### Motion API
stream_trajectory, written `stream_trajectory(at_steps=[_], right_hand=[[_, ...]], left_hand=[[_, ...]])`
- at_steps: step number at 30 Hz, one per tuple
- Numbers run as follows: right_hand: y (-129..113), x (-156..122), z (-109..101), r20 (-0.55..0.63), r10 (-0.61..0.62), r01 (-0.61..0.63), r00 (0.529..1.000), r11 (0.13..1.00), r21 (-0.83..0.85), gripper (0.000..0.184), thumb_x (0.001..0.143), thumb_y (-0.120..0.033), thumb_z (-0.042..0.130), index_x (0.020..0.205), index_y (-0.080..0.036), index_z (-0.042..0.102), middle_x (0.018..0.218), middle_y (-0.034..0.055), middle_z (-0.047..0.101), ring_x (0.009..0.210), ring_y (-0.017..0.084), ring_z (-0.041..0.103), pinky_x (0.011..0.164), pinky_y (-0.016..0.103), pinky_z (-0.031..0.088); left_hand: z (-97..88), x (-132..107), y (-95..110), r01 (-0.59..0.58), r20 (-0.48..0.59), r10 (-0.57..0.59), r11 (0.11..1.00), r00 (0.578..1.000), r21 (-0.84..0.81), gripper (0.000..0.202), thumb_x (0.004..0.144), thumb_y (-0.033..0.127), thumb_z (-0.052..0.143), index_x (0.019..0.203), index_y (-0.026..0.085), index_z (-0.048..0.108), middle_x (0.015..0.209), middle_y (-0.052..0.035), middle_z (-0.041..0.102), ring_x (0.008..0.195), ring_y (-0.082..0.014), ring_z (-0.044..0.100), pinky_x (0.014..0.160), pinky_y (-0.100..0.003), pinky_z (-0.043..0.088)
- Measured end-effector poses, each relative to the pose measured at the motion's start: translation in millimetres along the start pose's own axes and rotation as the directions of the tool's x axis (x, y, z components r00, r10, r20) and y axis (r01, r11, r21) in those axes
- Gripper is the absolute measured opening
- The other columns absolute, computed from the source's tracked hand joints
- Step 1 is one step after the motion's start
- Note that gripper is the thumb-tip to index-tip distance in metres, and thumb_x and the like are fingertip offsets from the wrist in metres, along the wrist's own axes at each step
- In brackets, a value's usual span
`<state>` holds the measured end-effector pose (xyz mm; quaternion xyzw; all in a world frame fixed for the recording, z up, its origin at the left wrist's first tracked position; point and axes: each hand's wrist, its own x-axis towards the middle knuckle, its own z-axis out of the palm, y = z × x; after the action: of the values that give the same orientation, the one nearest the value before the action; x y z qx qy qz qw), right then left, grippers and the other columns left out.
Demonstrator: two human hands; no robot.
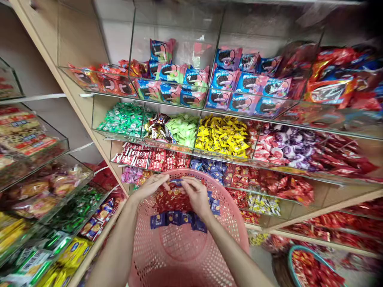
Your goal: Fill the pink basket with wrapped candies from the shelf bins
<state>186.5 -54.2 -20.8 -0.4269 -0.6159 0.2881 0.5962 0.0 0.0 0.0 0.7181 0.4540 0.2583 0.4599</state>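
A pink perforated basket (239,233) stands in front of me, with red candy packets (175,199) inside and small dark-blue packets (157,220) lying in a row. Over the basket, my right hand (196,195) pinches a small blue packet (176,182) between thumb and fingertips. My left hand (152,186) is just left of that packet, fingers stretched out and thumb apart, and no item shows in its grasp. More blue packets (214,205) lie by the basket's right wall, partly behind my right hand.
Clear-fronted shelves hold blue cookie packs (249,81), green candies (125,119), yellow packets (223,135) and purple-white sweets (287,145). Blue packets (211,168) fill a low bin behind the basket. Side shelves with bread packs (36,195) flank the left. A teal-rimmed basket (291,255) sits lower right.
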Motion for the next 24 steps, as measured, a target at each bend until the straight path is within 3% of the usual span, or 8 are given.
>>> stream_trajectory(at_steps=[3,5,9,11,13,17,20,24], right_hand=[[-1.1,-7.8,7.7,0.172,-0.149,0.157,0.974,0.987,-0.037,0.021,0.085,-0.020,0.053,0.100,-0.025,0.067,0.110,0.0061,0.061,0.103,0.017,0.057,0.088,0.032,0.046],[0.2,-12.3,11.5,0.272,-0.196,0.217,0.942,0.975,-0.047,0.024,0.085,-0.020,0.051,0.104,-0.026,0.065,0.120,0.0063,0.056,0.108,0.017,0.054,0.090,0.032,0.045],[3.3,-18.7,15.2,0.356,-0.187,0.217,0.916,0.975,-0.046,0.024,0.087,-0.020,0.045,0.102,-0.025,0.064,0.129,0.0068,0.048,0.108,0.016,0.054,0.090,0.031,0.044],[2.6,-21.1,16.5,0.305,-0.119,0.125,0.945,0.992,0.000,0.021,0.087,-0.023,0.046,0.102,-0.023,0.061,0.130,0.0082,0.047,0.103,0.016,0.057,0.088,0.031,0.046],[1.3,-23.1,18.5,0.215,0.031,-0.050,0.976,0.995,0.082,0.019,0.085,-0.028,0.050,0.102,-0.022,0.055,0.124,0.0094,0.051,0.090,0.014,0.062,0.077,0.029,0.051],[3.3,-25.3,24.0,0.148,0.330,-0.354,0.932,0.916,0.188,0.026,0.080,-0.042,0.055,0.092,-0.020,0.048,0.084,0.0031,0.065,0.065,0.014,0.063,0.057,0.025,0.051],[8.8,-25.9,26.2,0.177,0.389,-0.419,0.904,0.888,0.191,0.028,0.080,-0.048,0.053,0.082,-0.019,0.050,0.067,0.0003,0.063,0.060,0.015,0.062,0.053,0.025,0.049],[15.5,-26.3,24.9,0.173,0.377,-0.405,0.910,0.899,0.169,0.030,0.080,-0.049,0.054,0.077,-0.019,0.052,0.064,0.0004,0.063,0.058,0.015,0.061,0.054,0.025,0.047]], left_hand=[[-0.1,1.5,-1.9,0.072,-0.049,-0.079,0.990,0.996,-0.124,0.051,0.082,0.058,0.037,0.083,0.022,0.072,0.104,-0.0016,0.068,0.102,-0.0211,0.057,0.097,-0.033,0.036],[-0.3,1.7,-2.8,0.043,-0.061,-0.054,0.986,0.997,-0.162,0.044,0.079,0.055,0.045,0.093,0.021,0.070,0.108,-0.0022,0.066,0.102,-0.0203,0.056,0.095,-0.033,0.037],[-1.3,1.1,-5.1,-0.082,-0.037,0.077,0.985,0.996,-0.151,0.032,0.075,0.046,0.057,0.086,0.019,0.071,0.118,-0.0043,0.060,0.106,-0.0188,0.054,0.096,-0.031,0.036],[-1.7,1.5,-6.6,-0.092,-0.041,0.087,0.984,0.995,-0.154,0.030,0.076,0.045,0.057,0.082,0.019,0.072,0.117,-0.0048,0.060,0.105,-0.0185,0.054,0.096,-0.031,0.037],[-1.8,2.5,-7.9,-0.085,-0.049,0.079,0.984,0.996,-0.154,0.029,0.075,0.044,0.058,0.078,0.019,0.072,0.115,-0.0052,0.061,0.104,-0.0188,0.055,0.095,-0.032,0.037],[-0.4,4.8,-9.4,-0.066,-0.069,0.056,0.986,0.996,-0.151,0.027,0.072,0.044,0.061,0.073,0.018,0.071,0.112,-0.0056,0.062,0.104,-0.0194,0.055,0.094,-0.031,0.038],[1.0,5.3,-9.9,-0.061,-0.081,0.049,0.985,0.996,-0.162,0.026,0.069,0.043,0.064,0.074,0.019,0.071,0.111,-0.0056,0.062,0.104,-0.0195,0.055,0.094,-0.031,0.038],[1.9,4.9,-9.7,-0.056,-0.110,0.034,0.977,0.993,-0.208,0.024,0.066,0.041,0.067,0.070,0.018,0.069,0.111,-0.0064,0.062,0.104,-0.0202,0.055,0.094,-0.032,0.037]])
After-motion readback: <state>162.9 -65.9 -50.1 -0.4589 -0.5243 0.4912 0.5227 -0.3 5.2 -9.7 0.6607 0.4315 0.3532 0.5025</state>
